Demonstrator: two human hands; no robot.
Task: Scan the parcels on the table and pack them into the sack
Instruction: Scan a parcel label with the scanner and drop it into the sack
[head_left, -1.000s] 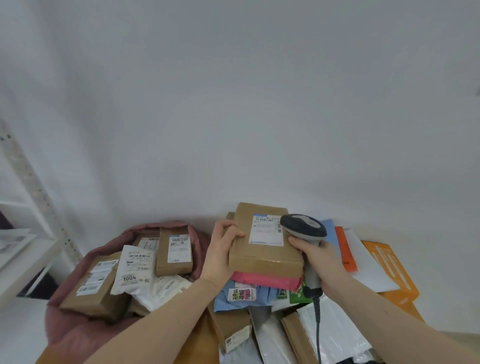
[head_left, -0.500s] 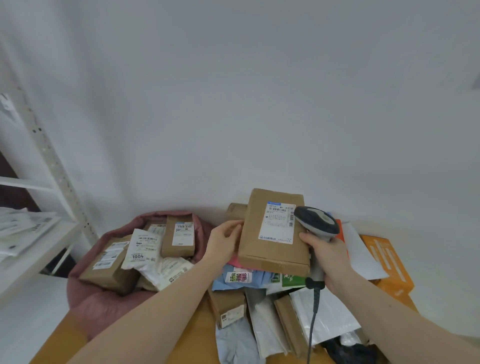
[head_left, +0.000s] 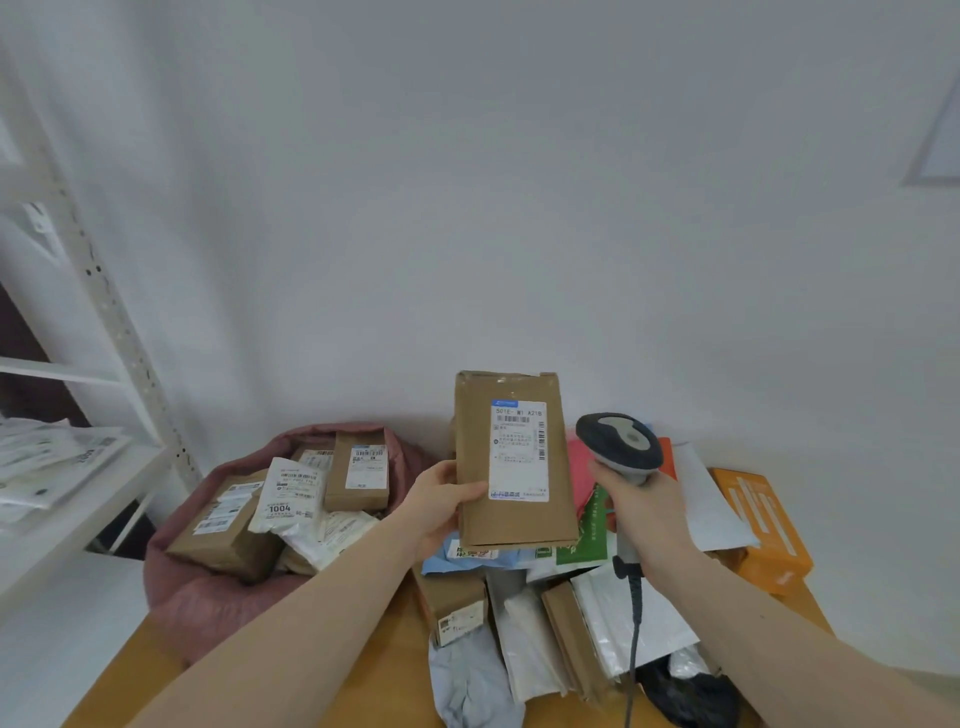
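Observation:
My left hand (head_left: 439, 506) grips a brown cardboard parcel (head_left: 472, 467) by its left edge and holds it upright above the pile, its white label facing me. My right hand (head_left: 641, 506) holds the grey barcode scanner (head_left: 618, 447) just right of the parcel, head level with the label, cable hanging down. A pink sack (head_left: 208, 597) lies open on the left with several boxes and white bags inside. Loose parcels (head_left: 545, 613) cover the wooden table (head_left: 363, 691) under my hands.
White metal shelving (head_left: 78, 493) with stacked papers stands at the far left. Orange boxes (head_left: 763, 525) and a white envelope lie at the table's right end. A black bag (head_left: 691, 696) sits at the front right. The white wall is close behind.
My left hand has lifted the brown parcel off the pile and tilted it upright with the label towards me. The scanner has stayed beside it on the right.

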